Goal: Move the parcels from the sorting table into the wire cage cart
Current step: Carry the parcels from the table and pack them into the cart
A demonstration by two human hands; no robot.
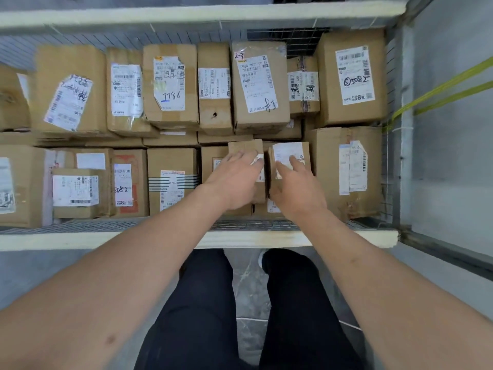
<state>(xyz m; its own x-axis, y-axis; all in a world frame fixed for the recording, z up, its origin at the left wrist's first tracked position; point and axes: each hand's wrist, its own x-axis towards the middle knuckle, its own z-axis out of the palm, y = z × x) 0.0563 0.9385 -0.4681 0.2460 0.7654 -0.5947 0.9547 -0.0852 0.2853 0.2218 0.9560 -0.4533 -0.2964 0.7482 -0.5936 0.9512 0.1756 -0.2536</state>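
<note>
— As both bare arms reach down into the wire cage cart point(388, 166), what do the hands hold?

— The left hand point(234, 180) rests on a small brown cardboard parcel point(246, 148), fingers spread fairly wide over its top. The right hand point(296, 188) lies on a second small brown cardboard parcel point(289, 150) just beside it, fingers loosely extended over its white shipping label. Whether either hand truly grips, I cannot tell.

— Where do those two sit?

— Near the cart's front edge, right of centre, on top of lower boxes.

— And the material around them?

— Matte corrugated card, creased and taped, with white printed labels, some scrawled in pen. A tall brown box with a torn label point(346, 169) stands against the right wall, touching the second parcel. A box with dark stripes point(173, 180) sits to the left. The back row is packed tight, including one box marked 7786 point(170, 84).

— The cart itself?

— Thin grey wire mesh walls with pale cream rails point(106, 240). Yellow-green straps point(440, 94) run outside the right wall.
</note>
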